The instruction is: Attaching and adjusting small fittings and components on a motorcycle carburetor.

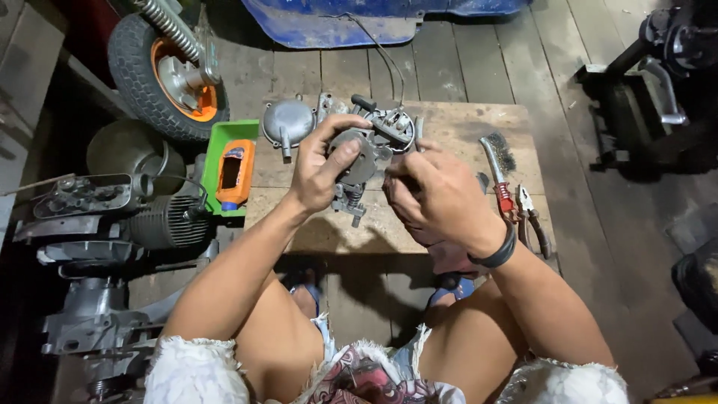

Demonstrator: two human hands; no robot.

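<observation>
**rustyspanner:** Over the low wooden bench [464,123], biggest stuff first: finned engine block [161,221] down on the floor to the left, small wheel with an orange hub [161,71] behind that, green tray [217,142] with an orange bottle [235,173] at the bench's left edge. Then a round grey cover [288,121] lying on the boards.

**two_stroke_tom:** And the main piece?

**rustyspanner:** Grey carburettor [366,150], or something very like one, lifted clear of the bench and held up between both hands. Left hand [325,168] wrapped firmly round its body, thumb across the front. Right hand [434,194] bunched narrow against the part's right side, fingertips tucked in.

**two_stroke_tom:** Looks like fiddling with something small on that right flank, mid-strip or mid-fit, hard to call. Next bit probably wants a steady left grip and a fine turn or pull from the right fingertips, keeping the thing level so nothing drops out.

**rustyspanner:** Can't tell whether pinching a tool, a screw or nothing at all, all hidden behind the knuckles. Wire brush [495,161] and red-handled pliers [531,213] lying untouched just beside the right wrist. Also a thin cable [378,49] running up from the top, far end lost under the blue panel [336,22].
</observation>
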